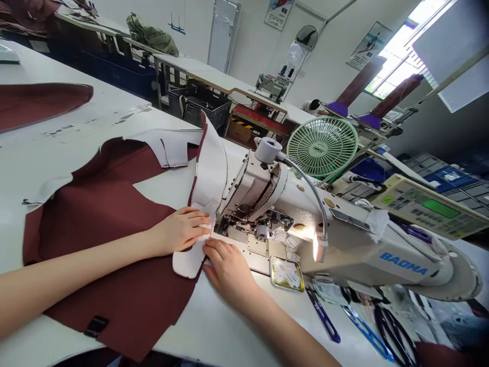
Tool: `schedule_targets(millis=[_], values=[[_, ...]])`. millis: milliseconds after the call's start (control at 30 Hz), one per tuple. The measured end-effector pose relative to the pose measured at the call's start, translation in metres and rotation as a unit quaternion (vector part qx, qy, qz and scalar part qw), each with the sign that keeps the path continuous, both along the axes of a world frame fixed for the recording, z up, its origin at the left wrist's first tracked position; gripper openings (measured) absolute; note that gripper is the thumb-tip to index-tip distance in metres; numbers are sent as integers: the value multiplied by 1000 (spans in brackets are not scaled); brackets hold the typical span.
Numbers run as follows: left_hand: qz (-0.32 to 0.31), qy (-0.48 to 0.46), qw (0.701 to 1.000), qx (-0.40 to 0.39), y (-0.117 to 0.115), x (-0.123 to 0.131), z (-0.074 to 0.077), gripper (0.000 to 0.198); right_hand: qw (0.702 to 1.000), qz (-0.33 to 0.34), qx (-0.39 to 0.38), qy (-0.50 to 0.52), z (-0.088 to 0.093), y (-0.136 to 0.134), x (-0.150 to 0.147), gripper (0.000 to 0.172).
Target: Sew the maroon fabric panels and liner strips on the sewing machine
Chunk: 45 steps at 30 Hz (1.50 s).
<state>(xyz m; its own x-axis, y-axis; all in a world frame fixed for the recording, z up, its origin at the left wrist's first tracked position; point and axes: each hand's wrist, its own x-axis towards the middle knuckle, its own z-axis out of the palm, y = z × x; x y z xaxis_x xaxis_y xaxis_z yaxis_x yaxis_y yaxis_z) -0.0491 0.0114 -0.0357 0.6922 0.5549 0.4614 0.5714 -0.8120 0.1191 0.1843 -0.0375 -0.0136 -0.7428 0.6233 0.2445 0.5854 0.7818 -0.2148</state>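
Observation:
A burgundy garment piece [110, 219] with white-backed parts lies on the white table, left of the sewing machine [263, 199]. Part of its white-backed collar [210, 168] stands up against the machine head. My left hand [183, 230] lies flat on the white part beside the needle area, fingers stretched toward the machine. My right hand [229, 265] rests at the cloth's right edge, fingertips on the white flap [187, 262] and thumb apart from the fingers. Both hands press from above. The needle is too small to make out.
A small tray [286, 273], a purple thread snipper [324, 315], blue tweezers [367, 331] and black-handled scissors [395, 336] lie right of my right forearm. Behind the machine stand a green fan [323, 147] and burgundy thread cones [397, 97]. A control panel [433, 206] sits at right.

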Motion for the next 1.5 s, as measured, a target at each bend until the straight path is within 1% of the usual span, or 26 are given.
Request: schedule_targets(millis=[67,100,167,267,400,467,567,867,967,1067,1233,1500], values=[[-6,-10,1000,3,12,11,0,27,1000,-15,-24,7,0,5,9,40],[-10,-14,1000,1,18,15,0,27,999,-21,-26,14,-1,8,13,42],[-16,-17,1000,-11,25,22,3,26,999,-25,-15,28,-4,13,19,43],[-29,-20,999,-30,30,28,8,23,999,-25,9,40,-9,17,23,41],[-41,-40,998,-40,29,31,11,23,997,-42,35,48,-11,16,22,23],[-48,-41,997,-45,27,32,11,23,997,-43,41,51,-11,14,22,18],[-55,-41,996,-47,26,33,11,22,997,-47,49,48,-10,12,22,18],[-51,-32,997,-53,27,33,11,24,995,-47,75,42,-11,12,23,18],[-49,-28,996,-66,26,33,12,24,994,-55,83,42,-11,12,23,18],[-42,-20,996,-81,27,33,13,24,995,-56,77,41,-12,13,22,19],[-23,-15,996,-79,28,35,14,23,995,-64,66,38,-13,14,22,19],[-34,-18,995,-90,23,35,11,22,996,-56,61,33,-11,7,21,16]])
